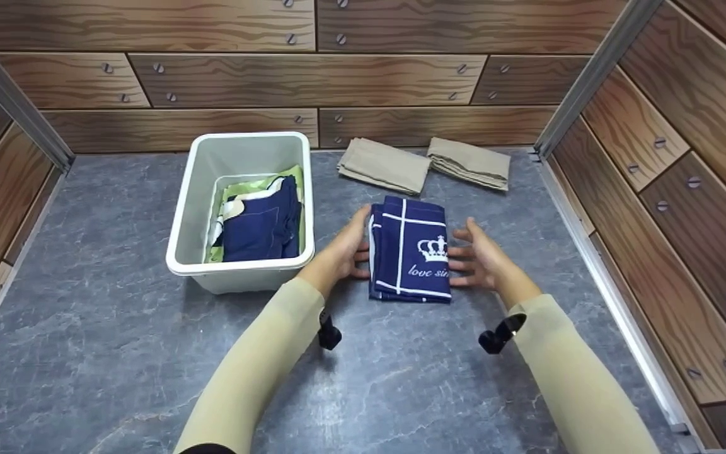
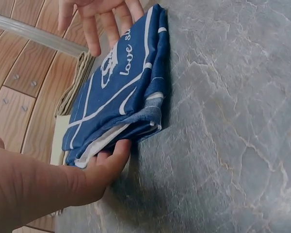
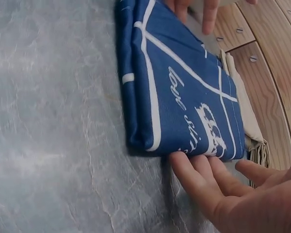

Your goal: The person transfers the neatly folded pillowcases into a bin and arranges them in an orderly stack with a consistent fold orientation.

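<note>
A folded navy cloth (image 1: 410, 252) with white lines, a white crown and "love" lettering lies flat on the grey marbled surface. My left hand (image 1: 345, 249) is at its left edge, fingers extended, fingertips right at the layered folds (image 2: 119, 131). On the opposite side my right hand (image 1: 481, 258) has its fingers spread, with the fingertips (image 3: 179, 159) meeting the folded edge. The palms face each other across the cloth, and neither hand grips it.
A white bin (image 1: 177, 252) stands left of my left hand, holding navy fabric (image 1: 253, 230) and green fabric (image 1: 217, 253). Behind the navy cloth lie two folded beige cloths, one on the left (image 1: 385, 165) and one on the right (image 1: 470, 162). Wood-patterned walls (image 1: 312, 79) enclose the back and sides.
</note>
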Action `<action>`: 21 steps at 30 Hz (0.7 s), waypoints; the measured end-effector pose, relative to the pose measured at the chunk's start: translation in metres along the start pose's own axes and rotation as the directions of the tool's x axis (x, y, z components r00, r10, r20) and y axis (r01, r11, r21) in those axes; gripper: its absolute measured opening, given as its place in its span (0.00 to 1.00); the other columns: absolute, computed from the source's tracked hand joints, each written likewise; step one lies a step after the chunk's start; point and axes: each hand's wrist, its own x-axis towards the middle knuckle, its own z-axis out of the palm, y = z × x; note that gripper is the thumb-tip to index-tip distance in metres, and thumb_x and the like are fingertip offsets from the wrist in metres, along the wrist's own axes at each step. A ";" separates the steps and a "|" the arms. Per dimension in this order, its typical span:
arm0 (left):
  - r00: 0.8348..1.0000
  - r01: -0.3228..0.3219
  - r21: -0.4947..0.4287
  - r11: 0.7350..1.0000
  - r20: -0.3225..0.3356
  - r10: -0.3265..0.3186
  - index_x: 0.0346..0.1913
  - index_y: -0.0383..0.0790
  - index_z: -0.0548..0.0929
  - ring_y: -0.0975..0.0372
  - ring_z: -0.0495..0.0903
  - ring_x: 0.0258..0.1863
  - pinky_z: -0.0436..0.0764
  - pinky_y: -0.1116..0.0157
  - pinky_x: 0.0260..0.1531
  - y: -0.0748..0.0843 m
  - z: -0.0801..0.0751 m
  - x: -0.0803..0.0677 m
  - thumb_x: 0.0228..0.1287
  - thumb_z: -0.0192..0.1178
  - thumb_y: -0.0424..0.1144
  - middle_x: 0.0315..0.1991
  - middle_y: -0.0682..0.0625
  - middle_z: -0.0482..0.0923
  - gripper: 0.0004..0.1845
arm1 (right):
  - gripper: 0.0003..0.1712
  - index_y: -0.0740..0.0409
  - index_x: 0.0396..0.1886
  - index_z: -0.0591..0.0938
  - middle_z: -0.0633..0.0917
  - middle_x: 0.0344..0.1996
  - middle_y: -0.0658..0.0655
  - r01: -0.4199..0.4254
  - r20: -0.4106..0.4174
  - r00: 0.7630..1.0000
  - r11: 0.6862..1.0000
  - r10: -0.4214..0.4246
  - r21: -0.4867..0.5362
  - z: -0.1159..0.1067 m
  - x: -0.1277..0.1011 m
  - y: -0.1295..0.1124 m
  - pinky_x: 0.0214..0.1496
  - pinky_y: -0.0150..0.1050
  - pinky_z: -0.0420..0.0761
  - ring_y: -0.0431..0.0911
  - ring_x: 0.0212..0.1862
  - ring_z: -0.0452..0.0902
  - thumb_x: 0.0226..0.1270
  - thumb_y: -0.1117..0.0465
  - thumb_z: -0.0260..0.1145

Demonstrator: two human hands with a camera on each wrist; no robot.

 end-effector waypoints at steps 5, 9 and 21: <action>1.000 0.001 0.001 1.000 -0.019 -0.001 0.76 0.46 0.60 0.49 0.71 0.64 0.72 0.45 0.60 -0.002 0.000 0.002 0.65 0.44 0.71 0.68 0.38 0.67 0.44 | 0.46 0.50 0.81 0.46 0.54 0.77 0.68 -0.015 0.042 0.999 0.995 0.011 0.096 0.002 -0.004 0.000 0.62 0.53 0.77 0.64 0.72 0.58 0.74 0.28 0.31; 1.000 -0.013 -0.019 1.000 0.000 0.013 0.79 0.48 0.54 0.46 0.64 0.70 0.69 0.42 0.63 -0.002 0.001 0.004 0.67 0.45 0.69 0.72 0.40 0.65 0.45 | 0.46 0.49 0.82 0.45 0.54 0.77 0.66 -0.036 0.072 0.997 0.985 0.024 0.169 0.004 -0.006 0.000 0.58 0.46 0.77 0.59 0.66 0.65 0.74 0.29 0.31; 0.995 -0.012 -0.119 0.993 0.100 0.024 0.75 0.47 0.59 0.44 0.73 0.62 0.73 0.41 0.60 -0.002 0.004 0.007 0.70 0.44 0.65 0.69 0.40 0.66 0.38 | 0.46 0.48 0.82 0.41 0.49 0.79 0.65 -0.028 0.137 0.991 0.966 -0.007 0.256 0.004 -0.006 0.000 0.71 0.58 0.66 0.65 0.76 0.51 0.74 0.29 0.32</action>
